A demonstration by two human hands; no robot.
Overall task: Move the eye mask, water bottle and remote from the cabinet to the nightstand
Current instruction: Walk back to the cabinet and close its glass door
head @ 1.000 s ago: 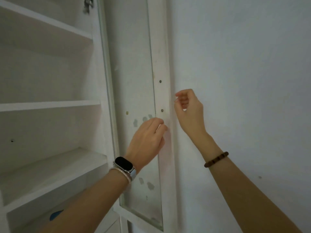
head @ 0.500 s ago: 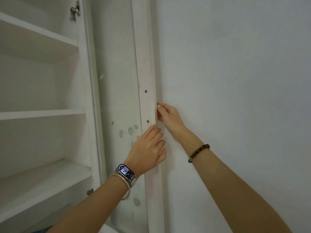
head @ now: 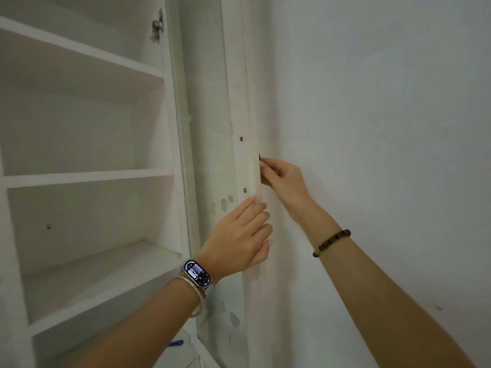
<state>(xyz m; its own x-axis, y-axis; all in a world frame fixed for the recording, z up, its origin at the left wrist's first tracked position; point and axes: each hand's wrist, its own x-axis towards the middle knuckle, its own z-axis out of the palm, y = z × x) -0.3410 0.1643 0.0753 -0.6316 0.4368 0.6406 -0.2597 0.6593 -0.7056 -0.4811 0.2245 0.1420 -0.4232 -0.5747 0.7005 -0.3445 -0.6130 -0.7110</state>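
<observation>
The white cabinet (head: 87, 176) stands open at the left, and the shelves in view hold nothing. The eye mask, water bottle and remote are not visible. The cabinet door (head: 207, 128) is swung back toward the wall. My left hand (head: 239, 240) lies flat on the door's outer frame, fingers extended, holding nothing. My right hand (head: 284, 181) reaches behind the door's edge, its fingers curled around that edge just below a small dark knob (head: 259, 156).
A plain white wall (head: 372, 128) fills the right side, close behind the door. A metal hinge (head: 158, 25) sits at the top of the cabinet side. A small blue item (head: 176, 343) shows low down, below my left forearm.
My right hand went from hanging free near the wall to gripping the door's edge. My left hand flattened against the door frame. The view shifted, with the door now nearer the wall.
</observation>
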